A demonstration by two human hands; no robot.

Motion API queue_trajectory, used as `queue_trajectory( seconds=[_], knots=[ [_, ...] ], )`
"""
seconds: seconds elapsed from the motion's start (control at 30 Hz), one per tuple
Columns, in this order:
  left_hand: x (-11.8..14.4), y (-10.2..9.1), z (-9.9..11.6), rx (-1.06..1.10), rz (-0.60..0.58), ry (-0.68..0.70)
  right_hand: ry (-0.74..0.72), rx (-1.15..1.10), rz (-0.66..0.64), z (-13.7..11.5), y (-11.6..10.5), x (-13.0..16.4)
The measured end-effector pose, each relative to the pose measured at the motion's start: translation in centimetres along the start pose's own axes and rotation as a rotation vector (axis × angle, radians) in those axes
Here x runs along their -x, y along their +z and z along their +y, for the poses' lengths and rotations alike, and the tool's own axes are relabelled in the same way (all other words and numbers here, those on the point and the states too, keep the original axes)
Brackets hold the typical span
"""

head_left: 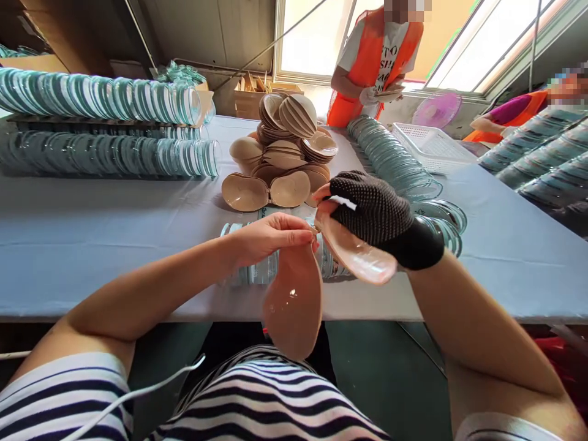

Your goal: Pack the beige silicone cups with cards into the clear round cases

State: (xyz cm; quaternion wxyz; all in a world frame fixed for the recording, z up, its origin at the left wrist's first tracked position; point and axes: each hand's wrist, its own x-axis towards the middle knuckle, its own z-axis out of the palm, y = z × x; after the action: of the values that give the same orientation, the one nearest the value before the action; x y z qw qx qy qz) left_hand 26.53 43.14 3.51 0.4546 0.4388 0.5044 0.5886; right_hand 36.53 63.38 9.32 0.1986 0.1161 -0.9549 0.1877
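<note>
A beige stick-on bra (294,300) with two glossy cups hangs between my hands over the table's front edge. My bare left hand (275,237) pinches it near the middle join, at the top of the left cup, which dangles down. In a black dotted fingerless glove, my right hand (372,208) grips the right cup (361,254), which is tilted, its shiny inner side showing. Just beyond lies a pile of beige bras (271,190), stacked in several layers. Clear plastic shells (261,269) lie in a row beneath my hands, partly hidden.
Long rows of nested clear plastic shells (114,153) lie at left, with another row (390,150) at right. Behind that are a white basket (432,150) and a purple round object (436,109). A co-worker in an orange vest (362,55) stands across the table (138,245).
</note>
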Motion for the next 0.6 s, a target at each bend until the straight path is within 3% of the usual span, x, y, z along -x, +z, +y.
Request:
queue_trajectory(
  seconds=[0.13,0.3,0.43,0.6],
  knots=[
    [-0.1,-0.7,-0.4,0.021,0.005,-0.032,-0.193,-0.038,0.068,-1.7,3.5,2.8],
    [-0.5,-1.0,-0.3,0.027,0.055,-0.036,-0.196,0.31,0.2,-3.2,5.6,4.6],
    [-0.8,-0.8,0.0,-0.079,0.183,0.011,-0.193,0.498,0.164,-3.5,5.4,3.9],
    [-0.4,0.9,2.0,0.029,0.151,0.145,-0.194,0.584,0.233,-5.2,2.5,3.4]
  ],
)
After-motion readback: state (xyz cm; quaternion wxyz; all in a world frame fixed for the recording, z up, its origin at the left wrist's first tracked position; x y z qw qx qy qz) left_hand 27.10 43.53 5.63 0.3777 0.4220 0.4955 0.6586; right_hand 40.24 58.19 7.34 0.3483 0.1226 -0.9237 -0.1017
